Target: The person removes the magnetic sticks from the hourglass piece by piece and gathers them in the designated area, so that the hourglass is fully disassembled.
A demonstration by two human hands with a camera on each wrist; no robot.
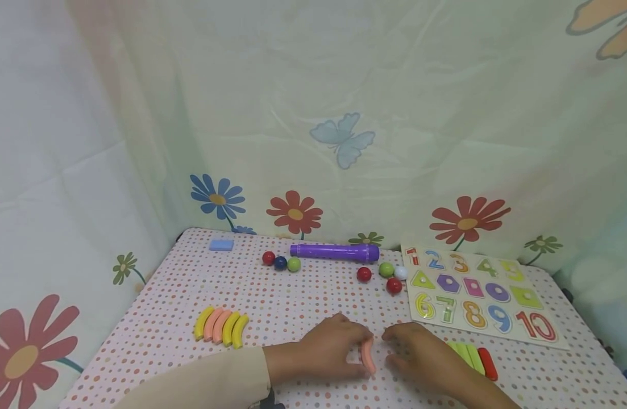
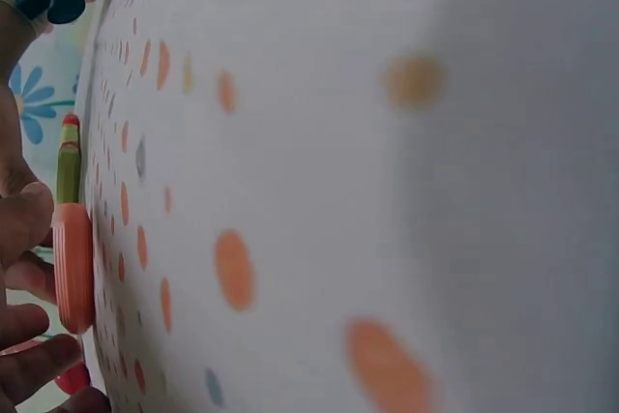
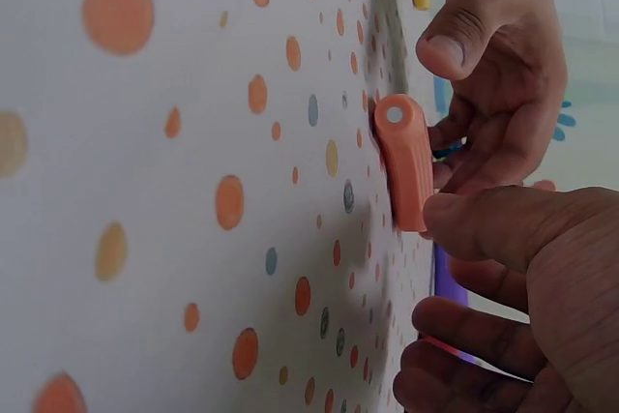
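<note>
A pink curved toy stick (image 1: 367,357), ribbed along its side, shows a round pale dot at one end in the right wrist view. It lies at the tabletop between the hands. My left hand (image 1: 331,347) curves loosely about it, fingertips by its far end and thumb by its near end; the right wrist view shows a gap between that thumb (image 3: 446,53) and the stick. Facing it from the other side is my right hand (image 1: 426,355), fingers apart and relaxed. Its thumb overlaps the stick's edge in the right wrist view, while the head view shows a gap.
Yellow and pink curved sticks (image 1: 221,326) lie in a row at left. Lime and red sticks (image 1: 488,364) are beside the right forearm. Behind are coloured balls (image 1: 364,274), a purple tube (image 1: 333,251), a blue block (image 1: 221,245) and a number puzzle board (image 1: 402,250).
</note>
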